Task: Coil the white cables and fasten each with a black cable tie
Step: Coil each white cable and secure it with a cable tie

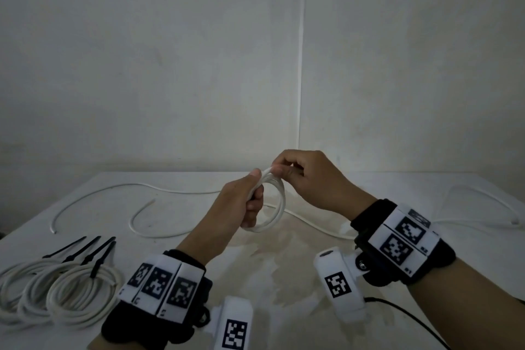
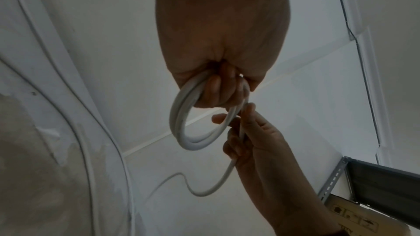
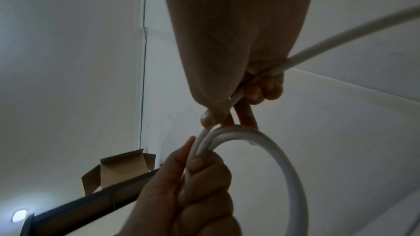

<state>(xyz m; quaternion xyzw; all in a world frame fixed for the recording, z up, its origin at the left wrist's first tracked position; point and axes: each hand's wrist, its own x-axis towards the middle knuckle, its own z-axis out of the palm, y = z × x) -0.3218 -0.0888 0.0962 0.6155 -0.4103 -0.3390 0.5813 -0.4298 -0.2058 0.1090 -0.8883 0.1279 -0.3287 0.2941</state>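
Observation:
Above the white table (image 1: 284,264) my left hand (image 1: 244,202) grips a small coil of white cable (image 1: 277,207), its fingers curled round the loops (image 2: 179,114). My right hand (image 1: 295,170) pinches the same cable at the top of the coil, thumb and fingers closed on the strand (image 3: 236,98). The cable's free length (image 3: 341,42) runs from the right hand down to the table (image 1: 318,226). Three finished coils (image 1: 56,293), each with a black cable tie (image 1: 99,258), lie at the front left.
Two loose white cables (image 1: 113,190) curve across the table's back left, and another (image 1: 488,202) lies at the far right. A black wire (image 1: 412,318) trails from my right wrist. Walls close the table behind.

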